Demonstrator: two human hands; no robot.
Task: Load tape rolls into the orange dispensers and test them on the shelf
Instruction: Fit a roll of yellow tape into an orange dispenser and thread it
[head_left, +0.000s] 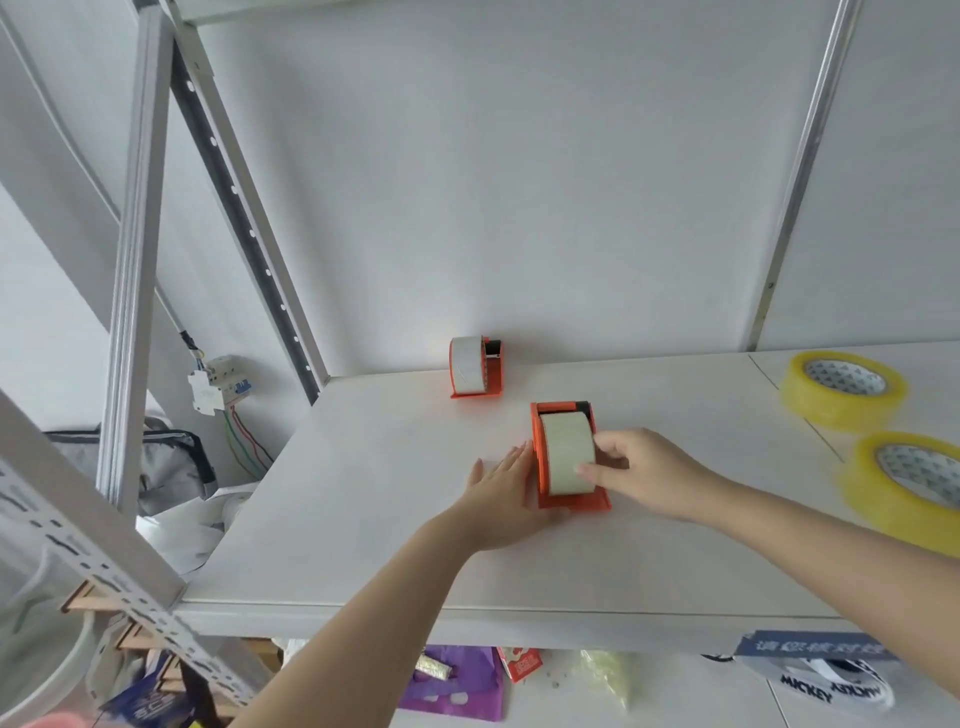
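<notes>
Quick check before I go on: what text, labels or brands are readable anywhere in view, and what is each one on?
"MICKEY", printed twice, upside down: white band under the shelf, lower right.
Chinese characters on the blue box: too blurred to read.
Print on the red packet: too small to read.
Print on the dark blue bag: too blurred to read.
Patterned cores of the yellow tape rolls: no words visible.

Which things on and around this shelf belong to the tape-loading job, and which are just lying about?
Job:
- near orange dispenser with its tape roll, left hand bracing it, right hand on the roll
- far orange dispenser, loaded
- two yellow tape rolls

Lying about:
- purple bag below the shelf
- breaker box
</notes>
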